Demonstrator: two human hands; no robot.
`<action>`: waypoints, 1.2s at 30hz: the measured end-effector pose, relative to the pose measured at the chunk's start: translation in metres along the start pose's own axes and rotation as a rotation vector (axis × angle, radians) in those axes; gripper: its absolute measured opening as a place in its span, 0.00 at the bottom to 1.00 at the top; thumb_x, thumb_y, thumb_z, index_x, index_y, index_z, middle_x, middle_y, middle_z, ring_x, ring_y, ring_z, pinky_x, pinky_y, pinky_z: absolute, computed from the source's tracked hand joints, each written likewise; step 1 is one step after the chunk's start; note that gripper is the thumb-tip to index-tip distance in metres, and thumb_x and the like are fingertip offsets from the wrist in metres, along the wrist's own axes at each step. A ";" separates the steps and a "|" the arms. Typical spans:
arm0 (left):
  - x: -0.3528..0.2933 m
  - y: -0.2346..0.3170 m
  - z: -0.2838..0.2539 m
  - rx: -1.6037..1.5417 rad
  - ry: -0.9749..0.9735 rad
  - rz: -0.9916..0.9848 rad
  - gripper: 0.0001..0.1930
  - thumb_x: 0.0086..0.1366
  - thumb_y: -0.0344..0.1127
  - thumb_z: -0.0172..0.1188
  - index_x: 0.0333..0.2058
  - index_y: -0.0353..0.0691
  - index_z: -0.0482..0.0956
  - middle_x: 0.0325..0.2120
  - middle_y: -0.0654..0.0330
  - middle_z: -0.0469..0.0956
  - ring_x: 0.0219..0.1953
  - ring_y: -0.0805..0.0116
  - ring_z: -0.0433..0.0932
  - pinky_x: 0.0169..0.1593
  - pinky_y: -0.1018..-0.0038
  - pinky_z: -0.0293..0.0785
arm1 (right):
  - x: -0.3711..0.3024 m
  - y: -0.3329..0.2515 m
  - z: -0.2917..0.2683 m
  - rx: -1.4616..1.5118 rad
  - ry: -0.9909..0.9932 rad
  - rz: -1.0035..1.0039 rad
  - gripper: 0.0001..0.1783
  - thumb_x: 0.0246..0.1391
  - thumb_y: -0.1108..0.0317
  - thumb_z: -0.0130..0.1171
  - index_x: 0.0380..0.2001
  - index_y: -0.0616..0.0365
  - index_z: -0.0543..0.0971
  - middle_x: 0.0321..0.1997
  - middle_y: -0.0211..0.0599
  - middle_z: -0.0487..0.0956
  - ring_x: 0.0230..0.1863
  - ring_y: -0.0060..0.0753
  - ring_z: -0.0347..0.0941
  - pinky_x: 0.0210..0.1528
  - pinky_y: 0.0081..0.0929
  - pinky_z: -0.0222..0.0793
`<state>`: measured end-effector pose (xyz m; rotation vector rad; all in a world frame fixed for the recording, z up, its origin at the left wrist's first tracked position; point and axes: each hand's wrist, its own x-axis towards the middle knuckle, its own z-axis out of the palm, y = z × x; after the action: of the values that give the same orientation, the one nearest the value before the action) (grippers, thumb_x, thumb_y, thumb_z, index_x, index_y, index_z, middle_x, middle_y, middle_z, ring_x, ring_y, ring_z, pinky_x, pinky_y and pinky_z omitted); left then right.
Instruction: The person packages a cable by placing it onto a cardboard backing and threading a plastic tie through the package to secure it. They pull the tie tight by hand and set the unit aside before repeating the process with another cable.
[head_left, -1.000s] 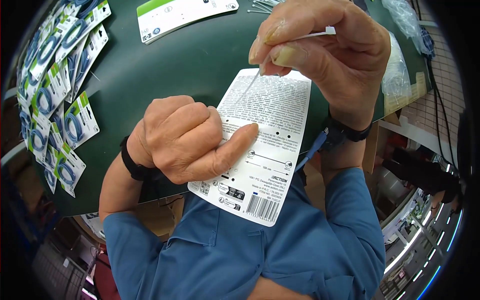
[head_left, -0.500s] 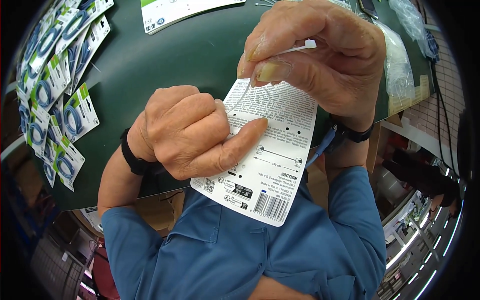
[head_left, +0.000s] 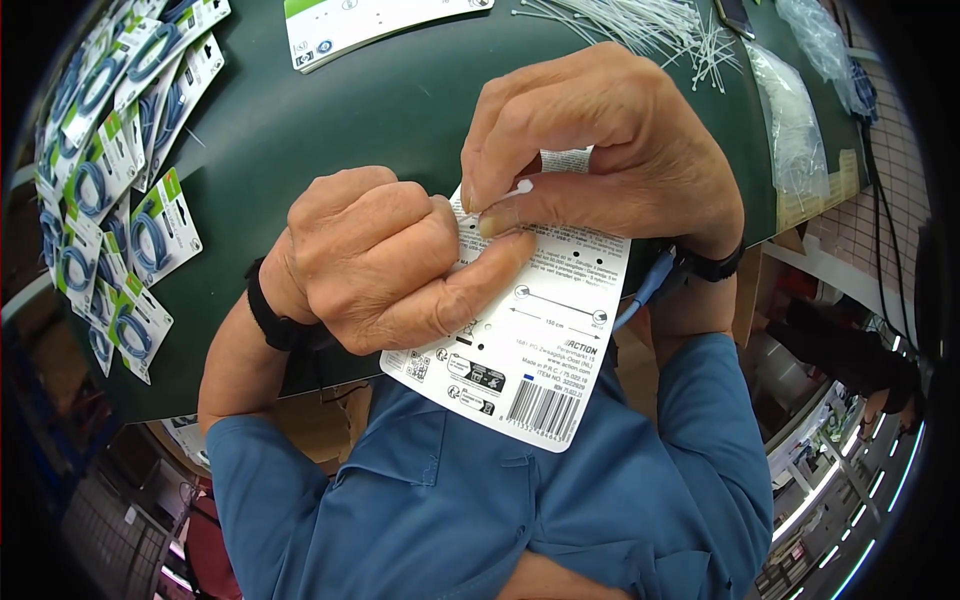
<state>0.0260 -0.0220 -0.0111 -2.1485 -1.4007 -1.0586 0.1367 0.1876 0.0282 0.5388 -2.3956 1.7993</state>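
Head view: to the left of the left hand, overlapping white-and-green cardboard cards with coiled blue cables (head_left: pixel 150 240) lie on the smooth, dark green tabletop (head_left: pixel 280 130); these units appear complete. Ahead of the left hand is a flat stack of white-and-green cards (head_left: pixel 390 30), seemingly unfilled. The left hand (head_left: pixel 375 265) is folded, its thumb pressed against the printed face of a white, round-cornered cardboard card (head_left: pixel 500 400), located between both hands. The right hand (head_left: pixel 600 150) pinches a thin white plastic cable tie (head_left: pixel 522 188) over the card's upper part. No strap is visible through the tie's small, blocky head, so fastening is judged unfinished. A smooth blue cable (head_left: pixel 645 290) shows on the body side of the right hand; its attachment cannot be confirmed. Beyond the right hand lie slender, loose white plastic ties (head_left: pixel 650 25); farther right, a crinkled transparent plastic bag (head_left: pixel 795 140).
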 end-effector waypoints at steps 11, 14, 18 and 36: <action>0.028 0.008 -0.015 0.022 -0.128 -0.134 0.22 0.40 0.28 0.70 0.40 0.35 0.87 0.38 0.49 0.84 0.32 0.55 0.84 0.33 0.68 0.77 | -0.002 0.001 -0.010 0.008 0.007 -0.105 0.06 0.47 0.74 0.70 0.31 0.61 0.85 0.29 0.40 0.83 0.29 0.38 0.80 0.34 0.30 0.75; 0.022 0.010 -0.013 0.054 -0.129 -0.131 0.16 0.57 0.32 0.67 0.43 0.29 0.84 0.37 0.45 0.83 0.34 0.46 0.82 0.39 0.59 0.79 | -0.005 -0.002 -0.019 0.047 0.057 -0.244 0.06 0.49 0.71 0.71 0.30 0.60 0.86 0.27 0.36 0.85 0.28 0.29 0.80 0.33 0.28 0.74; -0.024 -0.027 -0.010 0.108 -0.237 -0.473 0.20 0.70 0.40 0.60 0.55 0.36 0.80 0.46 0.48 0.83 0.44 0.47 0.82 0.55 0.57 0.76 | -0.001 -0.012 -0.040 0.026 0.479 -0.300 0.08 0.44 0.68 0.76 0.27 0.59 0.87 0.26 0.35 0.85 0.28 0.26 0.80 0.31 0.27 0.73; 0.194 0.031 0.178 -0.151 0.018 -0.215 0.24 0.75 0.39 0.52 0.63 0.31 0.67 0.52 0.34 0.76 0.54 0.33 0.77 0.58 0.46 0.72 | -0.213 -0.063 -0.007 -1.270 1.140 -0.399 0.14 0.73 0.58 0.51 0.42 0.47 0.85 0.33 0.42 0.78 0.41 0.51 0.74 0.44 0.52 0.70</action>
<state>0.1672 0.2001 0.0213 -2.1195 -1.6183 -1.2970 0.3559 0.2260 0.0268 -0.1645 -1.7815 0.0458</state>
